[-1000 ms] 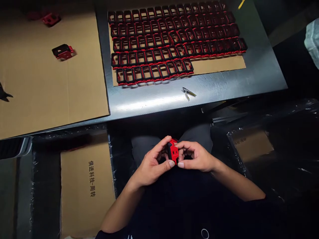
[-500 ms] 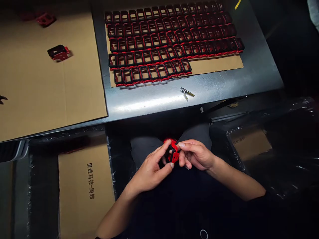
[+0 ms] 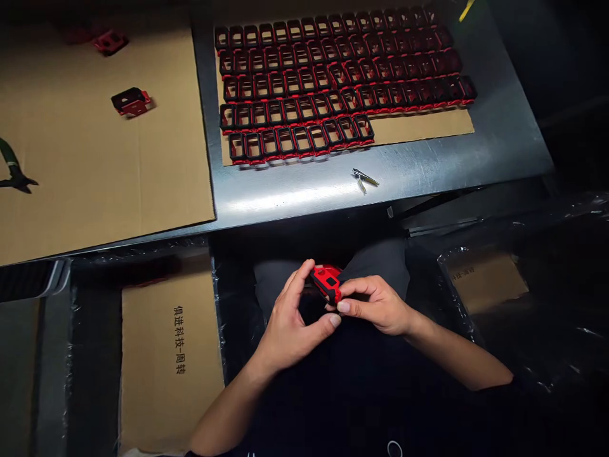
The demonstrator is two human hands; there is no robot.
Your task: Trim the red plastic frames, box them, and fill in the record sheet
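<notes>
Turning a red-and-black part (image 3: 325, 274) in the head view, above the lap (image 3: 384, 263); now showing a red face instead of half a second ago's black opening, so probably presenting another side for handling. Pinching the near end with the right hand's (image 3: 387, 308) fingers; curving the left hand's (image 3: 288, 327) loosely around, thumb clear. Lying well apart from the rows of frames (image 3: 343, 85) on the table (image 3: 295, 197).

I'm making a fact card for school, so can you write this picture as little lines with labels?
Left hand: spread open, close beside the held frame
Right hand: pinching the held frame's near end
Held frame: red and black, tilted, over the lap
Metal table: five rows of red-and-black frames on a cardboard sheet, nail clippers in front
Big cardboard on the left: at least two loose frames, plus pliers
</notes>
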